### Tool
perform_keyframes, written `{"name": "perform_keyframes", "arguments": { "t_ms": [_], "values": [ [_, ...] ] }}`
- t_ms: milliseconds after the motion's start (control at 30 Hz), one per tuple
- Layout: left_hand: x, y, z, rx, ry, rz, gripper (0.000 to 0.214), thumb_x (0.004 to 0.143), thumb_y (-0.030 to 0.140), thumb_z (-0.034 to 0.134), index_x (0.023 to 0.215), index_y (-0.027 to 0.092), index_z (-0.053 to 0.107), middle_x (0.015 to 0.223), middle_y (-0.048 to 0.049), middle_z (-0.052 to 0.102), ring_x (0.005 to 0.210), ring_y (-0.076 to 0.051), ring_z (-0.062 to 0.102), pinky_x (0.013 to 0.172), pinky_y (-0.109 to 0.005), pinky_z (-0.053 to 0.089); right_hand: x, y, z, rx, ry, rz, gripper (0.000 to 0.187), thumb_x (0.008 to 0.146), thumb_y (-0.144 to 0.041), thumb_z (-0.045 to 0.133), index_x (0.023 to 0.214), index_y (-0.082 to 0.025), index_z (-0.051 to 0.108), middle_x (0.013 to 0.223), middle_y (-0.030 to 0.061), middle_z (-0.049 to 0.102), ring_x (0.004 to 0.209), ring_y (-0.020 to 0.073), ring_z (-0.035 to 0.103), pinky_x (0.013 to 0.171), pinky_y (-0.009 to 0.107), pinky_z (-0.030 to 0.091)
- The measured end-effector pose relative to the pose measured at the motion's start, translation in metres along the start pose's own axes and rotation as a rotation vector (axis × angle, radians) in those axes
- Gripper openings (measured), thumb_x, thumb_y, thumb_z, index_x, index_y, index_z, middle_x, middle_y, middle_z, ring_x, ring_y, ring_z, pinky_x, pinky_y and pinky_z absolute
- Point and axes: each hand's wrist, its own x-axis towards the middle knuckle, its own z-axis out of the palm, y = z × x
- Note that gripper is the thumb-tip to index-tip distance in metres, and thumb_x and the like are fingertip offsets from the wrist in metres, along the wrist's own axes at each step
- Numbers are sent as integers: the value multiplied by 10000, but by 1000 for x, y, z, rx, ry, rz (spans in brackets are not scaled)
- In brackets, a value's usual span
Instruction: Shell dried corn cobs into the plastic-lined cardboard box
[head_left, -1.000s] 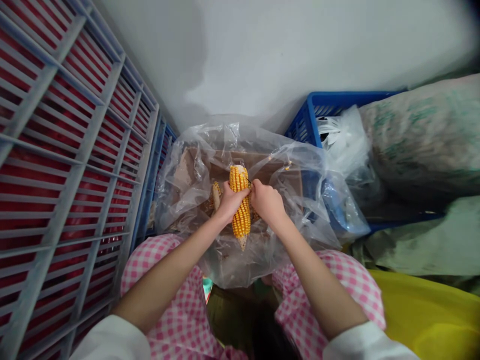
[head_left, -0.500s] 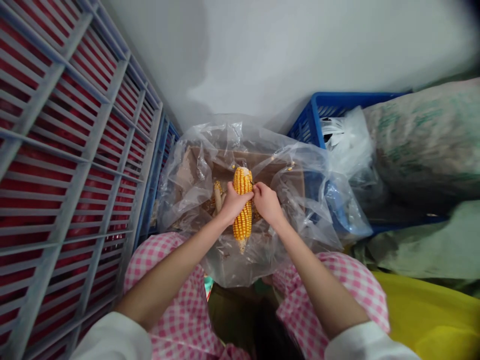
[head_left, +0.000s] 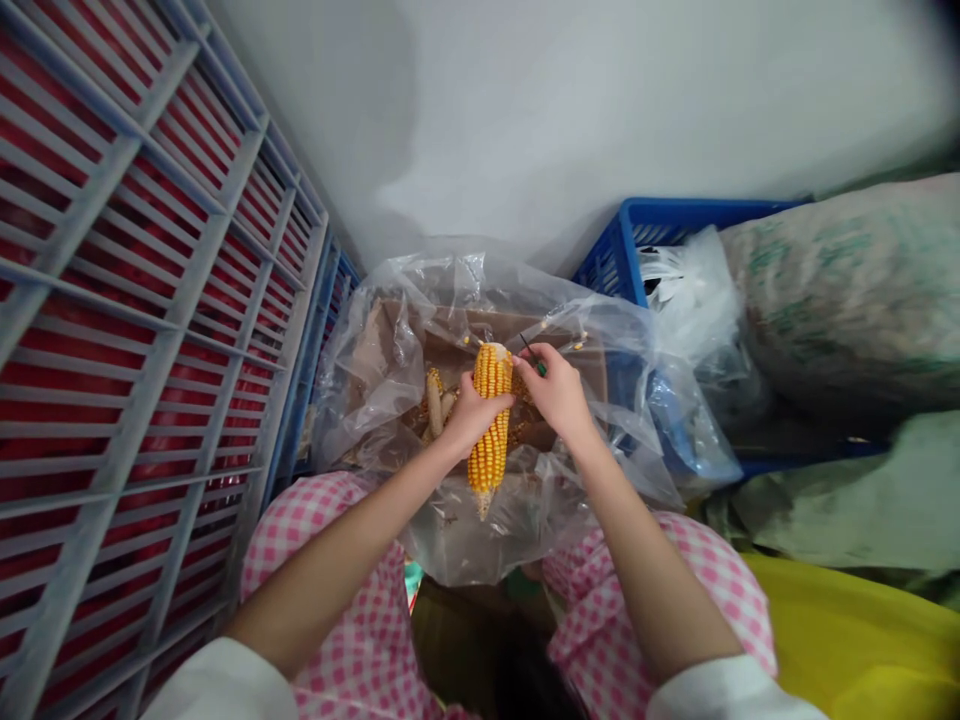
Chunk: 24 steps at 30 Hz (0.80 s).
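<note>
1. We see a red crate with gray bars (head_left: 127,330) far to the left of the corn cob (head_left: 490,465).
2. Our left hand (head_left: 476,415) is closed around the corn cob, which sits over a brown box (head_left: 559,340) in a clear plastic bag (head_left: 375,400).
3. Our right hand (head_left: 559,392) pinches a thin dark stick (head_left: 529,350) just right of the cob.
4. A blue crate (head_left: 675,225) is farther right of the cob.
5. A big sack (head_left: 847,290) and a yellow tub (head_left: 862,640) are far right of it.

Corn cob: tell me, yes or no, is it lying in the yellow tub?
No, the corn cob is gripped by the left hand over a clear plastic bag, away from the yellow tub.
</note>
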Motion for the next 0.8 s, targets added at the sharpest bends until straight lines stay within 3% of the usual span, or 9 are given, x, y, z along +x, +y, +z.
{"name": "perform_keyframes", "arguments": {
  "t_ms": [100,167,300,433,600,700,800],
  "values": [
    [-4,4,1,-13,-86,-15,421,601,178,609,945,214,368,800,-2,533,632,-133,542,572,-249,418,4,5,5,212,-43,-5,284,741,-432,477,844,-170,514,802,13,597,666,114,508,623,201,370],
    [-8,6,2,-26,-135,-53,409,610,198,611,939,216,368,757,8,521,584,-127,528,535,-244,409,4,7,11,277,-5,32,288,765,-441,429,829,-167,494,756,5,576,644,107,496,601,193,368],
    [-11,7,1,-51,-182,-76,366,625,198,590,917,214,371,746,11,508,573,-120,521,504,-227,399,-2,5,17,160,158,-7,233,813,-384,366,841,-184,481,703,0,545,602,117,482,578,208,340],
    [-9,3,0,-10,-185,-54,369,623,178,577,923,209,366,767,10,515,595,-118,524,521,-223,404,-3,5,21,66,216,1,219,823,-366,358,871,-188,478,691,17,542,581,143,481,567,237,322],
    [-8,0,1,39,-185,-30,422,612,213,619,954,205,372,808,-4,539,640,-133,543,557,-235,419,8,13,25,233,271,104,283,798,-431,379,820,-175,498,720,22,556,614,136,479,603,238,348],
    [-9,2,1,21,-195,-59,426,630,246,615,974,212,366,793,-1,532,599,-129,535,524,-237,417,12,14,22,348,242,140,384,773,-519,374,786,-163,518,727,27,570,632,131,486,598,229,359],
    [-10,3,0,-11,-209,-72,420,628,236,617,961,214,363,771,8,522,580,-118,529,509,-227,413,9,10,15,276,169,78,422,717,-567,452,810,-164,540,708,18,578,612,131,486,573,227,348]
  ]
}}
